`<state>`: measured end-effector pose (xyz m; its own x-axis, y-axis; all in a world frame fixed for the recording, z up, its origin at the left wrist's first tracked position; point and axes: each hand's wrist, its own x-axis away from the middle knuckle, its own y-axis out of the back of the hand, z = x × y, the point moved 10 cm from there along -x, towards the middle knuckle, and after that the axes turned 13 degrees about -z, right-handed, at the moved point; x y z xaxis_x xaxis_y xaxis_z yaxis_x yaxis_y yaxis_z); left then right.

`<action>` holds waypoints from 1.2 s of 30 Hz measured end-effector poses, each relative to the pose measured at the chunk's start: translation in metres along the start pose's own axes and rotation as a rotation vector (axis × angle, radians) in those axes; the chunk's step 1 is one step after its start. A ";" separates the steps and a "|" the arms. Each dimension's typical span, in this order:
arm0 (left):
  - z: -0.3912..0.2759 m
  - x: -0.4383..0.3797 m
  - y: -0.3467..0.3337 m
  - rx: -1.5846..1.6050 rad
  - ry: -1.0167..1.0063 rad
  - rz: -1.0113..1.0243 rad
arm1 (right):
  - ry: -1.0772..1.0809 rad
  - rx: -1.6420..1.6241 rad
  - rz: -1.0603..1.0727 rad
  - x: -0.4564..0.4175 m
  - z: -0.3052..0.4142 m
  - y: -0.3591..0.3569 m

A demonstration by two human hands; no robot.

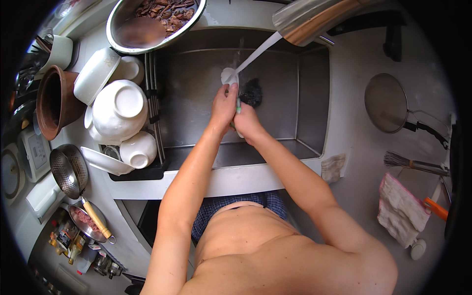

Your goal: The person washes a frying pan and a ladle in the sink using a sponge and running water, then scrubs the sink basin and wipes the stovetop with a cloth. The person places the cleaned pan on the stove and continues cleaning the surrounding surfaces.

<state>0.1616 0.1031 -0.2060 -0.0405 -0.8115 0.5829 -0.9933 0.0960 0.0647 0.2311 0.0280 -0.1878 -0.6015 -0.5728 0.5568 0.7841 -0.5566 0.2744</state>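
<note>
Over the steel sink [191, 110], both hands are close together under a stream of water from the metal faucet [295, 22]. My left hand [224, 107] is closed around a white object [228, 75], perhaps a spoon, whose rounded end lies in the water. My right hand [247, 121] touches it from the right and grips a slim green and white handle [238, 107], possibly a brush; its far end is hidden. The dark drain area [252, 93] of the sink shows just beyond my right hand.
White bowls [120, 107] lie upturned on a rack left of the sink. A steel basin [156, 48] with brown pieces in liquid stands behind them. Farther left are a brown pot [61, 99] and a perforated ladle [70, 169]. A strainer [385, 103] and cloths [402, 208] hang at right.
</note>
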 end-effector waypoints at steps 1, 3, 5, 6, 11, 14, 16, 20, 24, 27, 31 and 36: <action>0.000 -0.006 -0.010 -0.067 0.006 0.027 | 0.194 0.242 -0.034 0.003 0.005 0.006; 0.004 -0.010 -0.034 -0.167 0.027 0.229 | 0.175 0.449 -0.016 0.023 0.016 0.009; 0.013 -0.007 -0.053 -0.067 0.255 0.308 | 0.381 0.418 -0.166 0.032 0.027 0.024; 0.011 -0.006 -0.056 0.092 0.340 0.346 | 0.405 0.454 -0.084 0.032 0.028 0.022; 0.011 -0.021 -0.033 0.386 0.425 0.365 | 0.456 0.411 0.081 0.019 0.060 0.058; 0.013 -0.023 -0.030 0.298 0.316 0.399 | 0.543 0.228 -0.061 0.010 0.096 0.069; 0.010 -0.015 -0.028 0.145 0.287 0.402 | 0.516 0.119 -0.087 0.011 0.107 0.068; 0.005 0.016 -0.029 0.035 0.320 0.400 | 1.137 0.393 -0.345 -0.007 0.131 0.023; -0.001 0.034 -0.024 0.015 0.298 0.449 | 0.144 0.084 -0.123 -0.115 0.064 0.020; 0.000 0.032 -0.018 0.068 0.358 0.499 | 0.230 0.045 -0.120 -0.095 0.066 0.019; -0.008 0.031 -0.013 0.259 0.449 0.526 | 0.864 0.248 -0.330 -0.015 0.103 0.009; -0.015 0.027 -0.021 0.323 0.527 0.611 | 0.106 0.061 -0.203 -0.093 0.058 0.025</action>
<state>0.1828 0.0877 -0.1795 -0.6006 -0.2905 0.7449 -0.7993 0.1949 -0.5685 0.3159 0.1020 -0.1876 -0.7580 -0.5148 0.4005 0.6513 -0.6312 0.4213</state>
